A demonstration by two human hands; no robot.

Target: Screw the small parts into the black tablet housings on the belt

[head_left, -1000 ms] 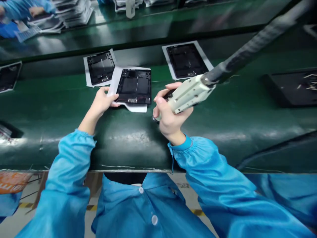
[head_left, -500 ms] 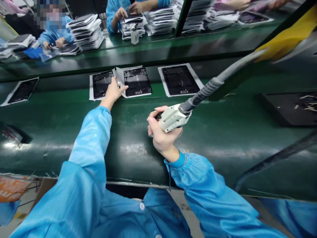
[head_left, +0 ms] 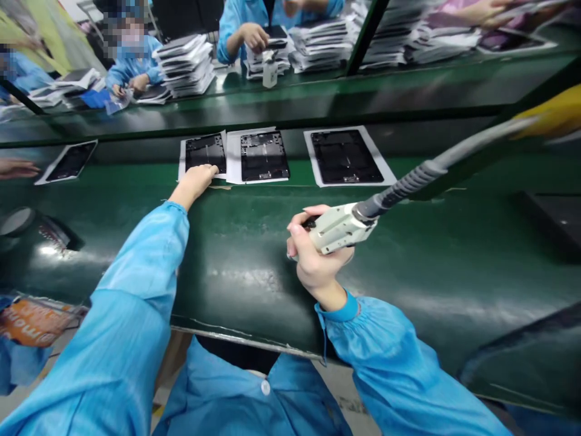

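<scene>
My left hand (head_left: pixel 195 183) has its fingers curled together over the lower right edge of a black tablet housing (head_left: pixel 204 151) on a white sheet. The thumb is hidden. Just to the right, a second tablet housing (head_left: pixel 264 156) lies on its own white sheet, and a third housing (head_left: pixel 347 156) is further right. My right hand (head_left: pixel 318 254) is closed round a cream-coloured hand tool (head_left: pixel 340 229) above the green bench. A ribbed grey-black sleeve and cable lead from the tool up to the right. The tool's working tip is mostly hidden by my fingers.
Another housing (head_left: pixel 72 161) lies at the far left, near a co-worker's hand (head_left: pixel 18 168). A dark tray (head_left: pixel 554 224) is on the right of the green bench (head_left: pixel 254 242). Beyond the rail, co-workers sit by stacks of sheeted parts (head_left: pixel 186 66). A dark cable (head_left: pixel 521 339) hangs lower right.
My left hand has moved from between the two housings to the lower edge of the left one, its fingers drawn together. My right hand still holds the tool. The view has shifted left.
</scene>
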